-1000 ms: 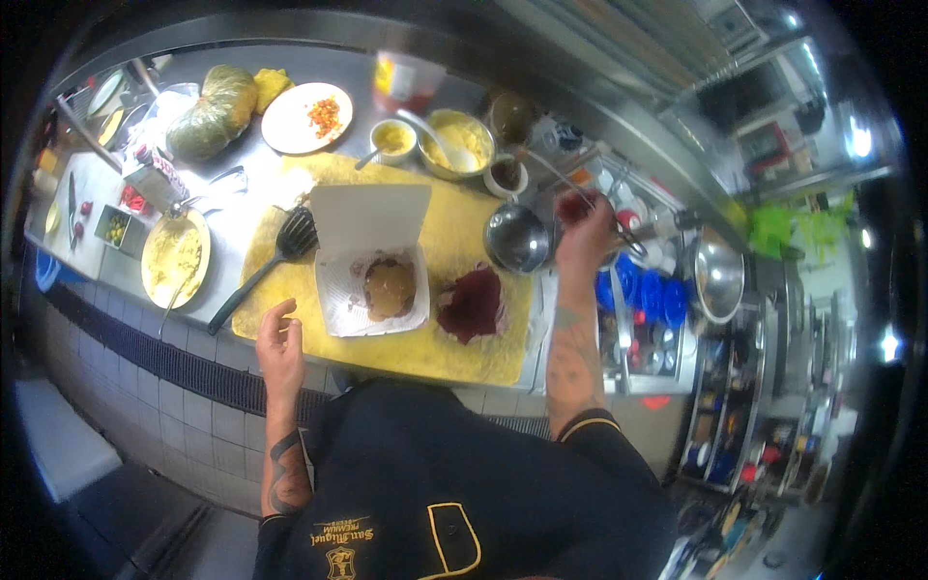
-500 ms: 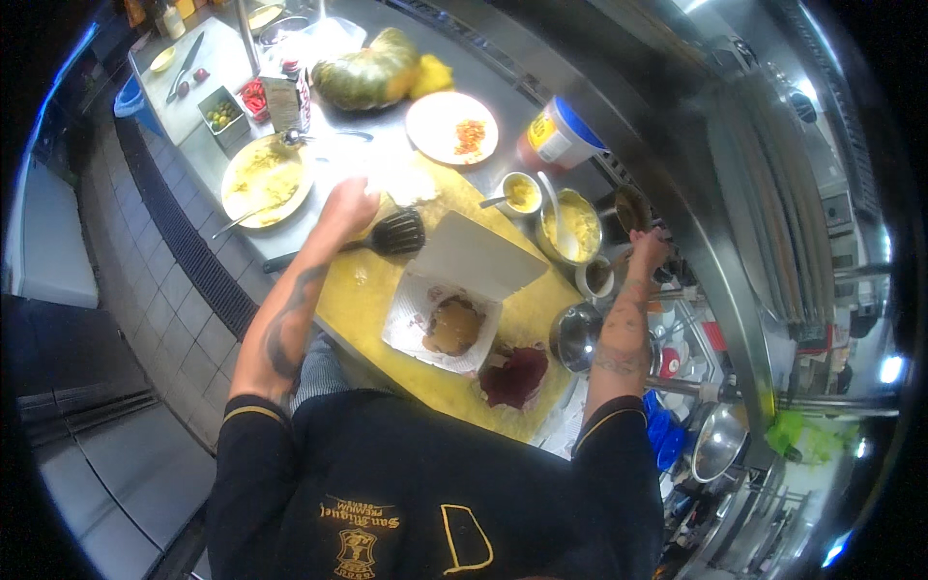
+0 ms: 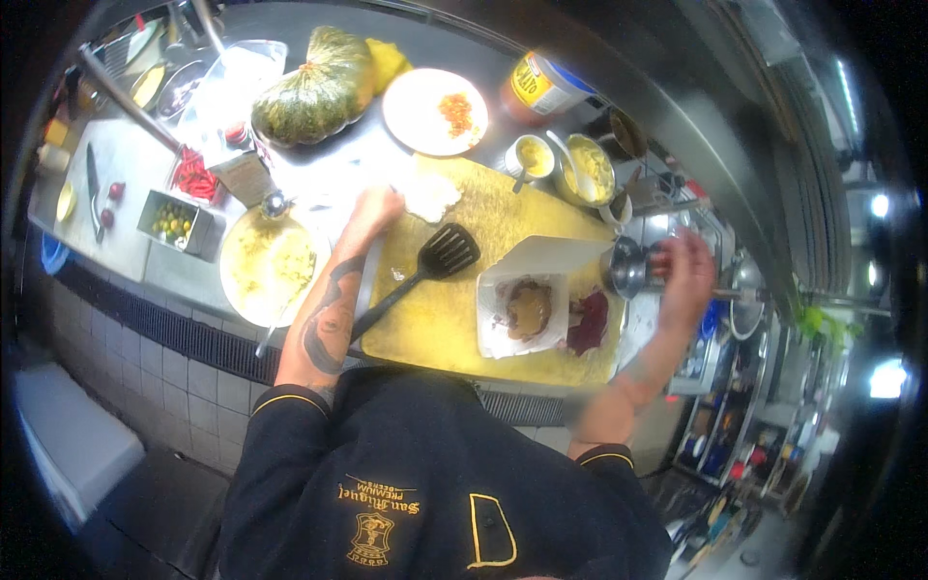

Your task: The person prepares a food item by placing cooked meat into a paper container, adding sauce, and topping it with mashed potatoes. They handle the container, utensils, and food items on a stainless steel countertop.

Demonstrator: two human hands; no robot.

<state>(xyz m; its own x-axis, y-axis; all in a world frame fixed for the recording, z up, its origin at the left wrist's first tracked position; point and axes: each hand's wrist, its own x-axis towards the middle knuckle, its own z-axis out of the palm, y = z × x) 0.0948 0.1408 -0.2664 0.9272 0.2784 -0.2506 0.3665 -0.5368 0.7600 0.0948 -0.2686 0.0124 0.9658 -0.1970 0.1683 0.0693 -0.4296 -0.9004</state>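
My left hand point(image 3: 377, 208) is closed at the left edge of the yellow cutting board point(image 3: 416, 324), beside a crumpled white piece point(image 3: 432, 196); whether it grips anything is hidden. Over the right side, my right hand point(image 3: 684, 263) has its fingers apart and slightly blurred, near a small metal bowl point(image 3: 628, 268). On the board stands an open white takeaway box point(image 3: 496, 333) with a brown-sauced food point(image 3: 529, 309) in it. Right of the box lies a dark red piece point(image 3: 588, 324). A black slotted turner point(image 3: 448, 253) rests on the board, its handle passing beneath my left forearm.
Left of my forearm are a plate of yellow food point(image 3: 271, 266), a tin of small round fruits point(image 3: 176, 224) and red chillies point(image 3: 195, 179). Farther back sit a green pumpkin point(image 3: 314, 92), a white plate point(image 3: 411, 106) and a plastic tub point(image 3: 536, 89). A metal shelf point(image 3: 667, 68) overhangs the right.
My right hand has come nearer, from beside the small cups to the metal bowl, its fingers spreading. My left hand stays by the board's edge. The whole view has turned.
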